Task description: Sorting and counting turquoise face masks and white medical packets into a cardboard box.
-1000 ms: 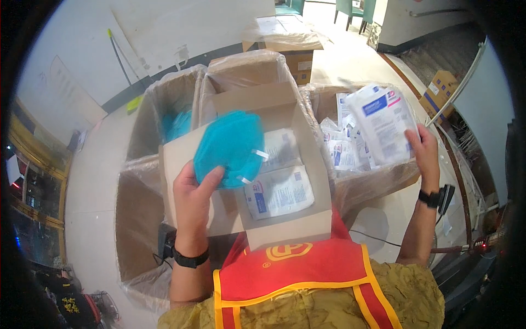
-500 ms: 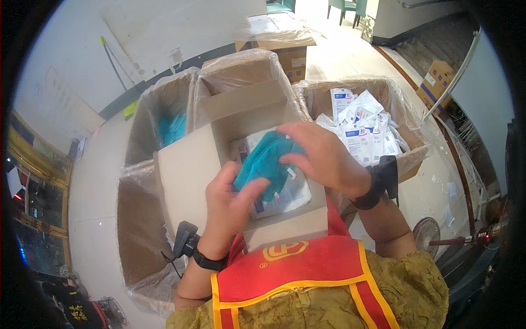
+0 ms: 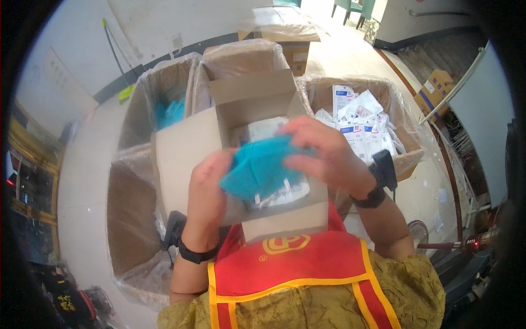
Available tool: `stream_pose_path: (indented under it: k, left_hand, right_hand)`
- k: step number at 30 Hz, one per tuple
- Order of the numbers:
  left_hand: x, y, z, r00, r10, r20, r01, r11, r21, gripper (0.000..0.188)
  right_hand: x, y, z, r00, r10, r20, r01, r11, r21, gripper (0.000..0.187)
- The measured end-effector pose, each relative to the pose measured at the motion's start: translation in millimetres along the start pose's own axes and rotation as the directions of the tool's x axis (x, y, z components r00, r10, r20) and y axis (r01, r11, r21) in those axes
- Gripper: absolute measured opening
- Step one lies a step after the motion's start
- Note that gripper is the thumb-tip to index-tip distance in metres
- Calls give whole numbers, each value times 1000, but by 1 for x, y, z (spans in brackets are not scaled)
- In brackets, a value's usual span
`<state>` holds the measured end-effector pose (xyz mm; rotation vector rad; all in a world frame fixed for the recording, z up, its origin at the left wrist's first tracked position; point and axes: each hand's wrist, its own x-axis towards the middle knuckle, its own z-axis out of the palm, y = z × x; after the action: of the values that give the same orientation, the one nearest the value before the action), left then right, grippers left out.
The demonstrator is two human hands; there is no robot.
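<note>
A blue folded mask-like item [image 3: 257, 167] is held between both hands above an open cardboard box [image 3: 181, 159]. My left hand [image 3: 205, 192] grips its left side from below. My right hand [image 3: 329, 156] pinches its upper right edge with the fingers spread over it. Inside the box, under the blue item, lie clear and white sealed packets [image 3: 285, 192]. Both wrists wear black bands.
Plastic-lined cardboard boxes surround the open one: one at the right [image 3: 405, 159] full of white and blue packets, one at the back left [image 3: 164, 109] with blue items, one at the left [image 3: 131, 208]. A closed carton [image 3: 285, 33] stands further back.
My right hand left the packets in the right box and came to the blue item. Both hands now hold it lower and flatter over the open box.
</note>
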<state>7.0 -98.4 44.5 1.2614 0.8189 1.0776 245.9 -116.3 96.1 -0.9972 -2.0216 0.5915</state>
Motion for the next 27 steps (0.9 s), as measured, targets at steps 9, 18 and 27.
stream_pose_path:
  k: [9, 18, 27]
  left_hand:
    - [7, 9, -29, 950, 88, -299, -253, 779, -574, 42]
    - [-25, 27, -73, 903, 173, -394, -326, 872, -365, 38]
    - [-33, 16, -58, 892, 179, -415, -263, 952, -154, 35]
  right_hand:
    - [47, -38, 49, 953, -282, 107, 283, 959, 9, 24]
    - [93, 69, 84, 768, 258, 586, -53, 938, -344, 22]
    - [37, 118, 132, 718, 362, 594, 89, 799, -594, 18]
